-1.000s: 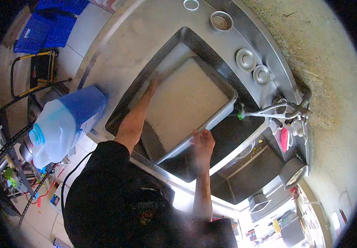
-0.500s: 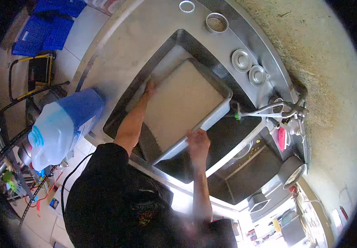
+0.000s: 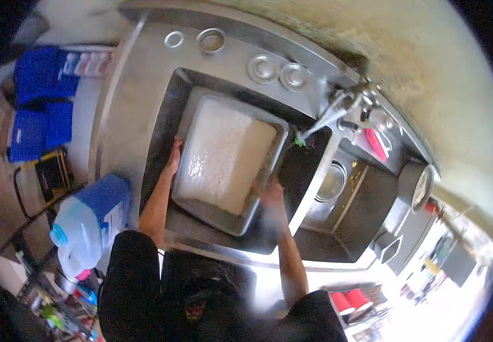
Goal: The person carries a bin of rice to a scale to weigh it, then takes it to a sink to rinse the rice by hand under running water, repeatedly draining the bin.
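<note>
**Between both hands: a tray of wet white grains held in the sink**

Left of the left hand, on the steel surface (image 3: 126, 85), stands a big translucent plastic jug with a blue label and cap (image 3: 89, 225). The left hand (image 3: 174, 155) lies with its fingers fairly flat against the near-left rim of the wide rectangular steel tray filled with wet white grains, probably rice (image 3: 223, 159); whether the fingers hook under the rim I cannot tell. The tray sits inside the deep steel sink basin (image 3: 166, 108), between the two hands. The right hand (image 3: 270, 192), somewhat blurred, curls over the tray's opposite rim. Beyond the right hand, the green-tipped tap spout (image 3: 315, 126) hangs over the tray's far corner.

By my reading, the rinsing or draining step is in hand; tilting next would call for a firm, even hold on both rims so the grains stay in.
</note>
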Demonstrator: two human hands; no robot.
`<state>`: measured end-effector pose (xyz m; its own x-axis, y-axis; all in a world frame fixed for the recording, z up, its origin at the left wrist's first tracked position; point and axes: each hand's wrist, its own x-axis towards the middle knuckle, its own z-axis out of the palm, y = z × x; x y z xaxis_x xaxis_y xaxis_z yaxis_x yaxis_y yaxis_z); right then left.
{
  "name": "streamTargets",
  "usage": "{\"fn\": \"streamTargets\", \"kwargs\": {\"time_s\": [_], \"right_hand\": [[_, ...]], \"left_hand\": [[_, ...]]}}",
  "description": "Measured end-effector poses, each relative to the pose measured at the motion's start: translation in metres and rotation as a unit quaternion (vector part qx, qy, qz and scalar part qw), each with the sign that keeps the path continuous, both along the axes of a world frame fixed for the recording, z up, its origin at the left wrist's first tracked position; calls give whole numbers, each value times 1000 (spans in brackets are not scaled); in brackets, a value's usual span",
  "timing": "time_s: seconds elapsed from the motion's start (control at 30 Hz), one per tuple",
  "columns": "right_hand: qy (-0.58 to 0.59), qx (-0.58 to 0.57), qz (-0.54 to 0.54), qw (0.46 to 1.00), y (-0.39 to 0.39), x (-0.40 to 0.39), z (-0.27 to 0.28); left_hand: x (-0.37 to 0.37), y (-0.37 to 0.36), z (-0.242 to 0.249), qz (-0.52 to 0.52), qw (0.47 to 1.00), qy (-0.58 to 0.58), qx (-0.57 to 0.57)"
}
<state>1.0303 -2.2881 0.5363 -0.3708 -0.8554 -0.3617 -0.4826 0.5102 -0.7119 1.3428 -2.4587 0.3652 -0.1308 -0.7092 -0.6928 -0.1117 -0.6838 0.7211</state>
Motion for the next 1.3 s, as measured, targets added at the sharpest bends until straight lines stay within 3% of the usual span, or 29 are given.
{"fn": "streamTargets", "kwargs": {"time_s": [0.1,0.13,0.2,0.23,0.27,0.33,0.43,0.57,0.63,0.7,0.77,0.8,0.87,0.93,1.03,1.13,1.23,1.27,1.3], "right_hand": [[-68,108,-51,991,23,-24,-76],[53,119,-60,990,31,-20,-100],[-27,193,-83,977,28,-24,-87],[-24,173,-95,980,33,-21,-85],[-21,153,-107,982,38,-19,-83],[88,-2,-133,987,63,-9,-88],[27,-19,-129,991,74,-2,-59],[10,-89,-94,992,82,7,-67],[-34,-97,-109,989,75,6,-59],[-145,-169,-219,950,60,-2,-98],[-91,-200,-235,947,23,-34,-73],[15,-194,-195,961,-6,-56,-26],[78,-237,-228,941,-47,-83,-39],[170,-255,-223,925,-87,-101,-72],[1,-78,-218,973,-129,-96,-108],[-98,-267,-204,937,-160,-55,-88],[-256,-351,-258,863,-182,-42,-81],[-278,-340,-248,863,-185,-36,-67],[-270,-345,-242,866,-188,-35,-69]], "left_hand": [[3,7,-26,-39,999,-13,24],[-36,7,56,-57,996,18,65],[-38,16,40,-80,996,33,21],[-36,20,34,-91,995,41,4],[-54,23,72,-108,986,-15,125],[-70,33,64,-104,990,-21,94],[-87,54,53,-109,990,-26,91],[-95,58,31,-146,984,-71,71],[-92,53,19,-195,968,-157,13],[-95,52,14,-248,918,-280,-134],[-117,54,52,-261,852,-291,-349],[-130,56,69,-262,802,-293,-451],[-153,58,73,-281,854,-171,-403],[-168,56,50,-329,844,-160,-391],[-186,36,-7,-216,828,-359,-374],[-200,3,-49,-189,889,-319,-268],[-205,-17,-52,-232,884,-334,-231],[-207,-17,-51,-248,869,-342,-259],[-207,-17,-51,-287,871,-339,-209]]}}
